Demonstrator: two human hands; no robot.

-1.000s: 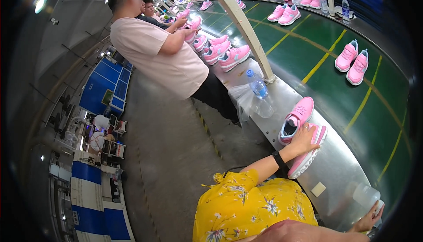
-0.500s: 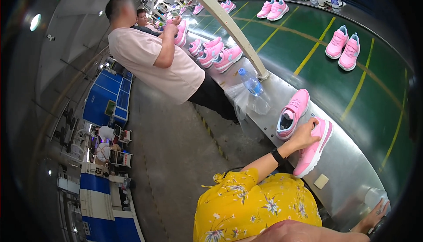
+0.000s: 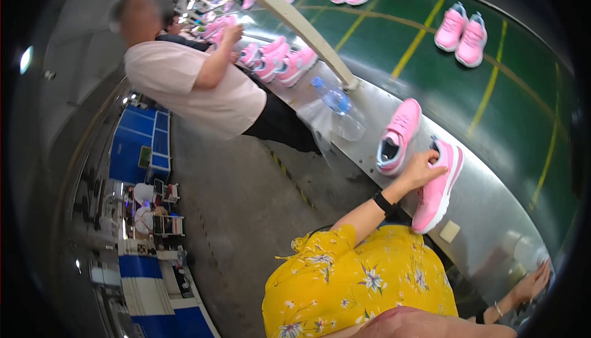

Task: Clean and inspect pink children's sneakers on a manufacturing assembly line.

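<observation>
My left hand (image 3: 426, 170) is closed around the collar of a pink sneaker (image 3: 438, 193). The sneaker is tipped on its side, toe toward me, its white sole facing right. Just left of it, another pink sneaker (image 3: 401, 135) rests on the metal ledge with its opening toward me. At the right rim, my right hand (image 3: 533, 282) reaches out with its fingers extended, beside a translucent container (image 3: 528, 252). Whether it touches the container I cannot make out. A small cream-coloured block (image 3: 449, 231) lies on the ledge between my hands.
A green conveyor (image 3: 425, 36) with yellow lines carries pairs of pink sneakers (image 3: 462, 33). On the metal ledge (image 3: 486, 221) lies a clear bottle (image 3: 332, 96) by plastic film. A white post (image 3: 295, 27) rises there. A person in a pale shirt (image 3: 197, 88) stands at left near several sneakers.
My right hand has moved up and farther out beside the translucent container. My left hand keeps its hold on the sneaker, nearly in place. The whole view has shifted a little.
</observation>
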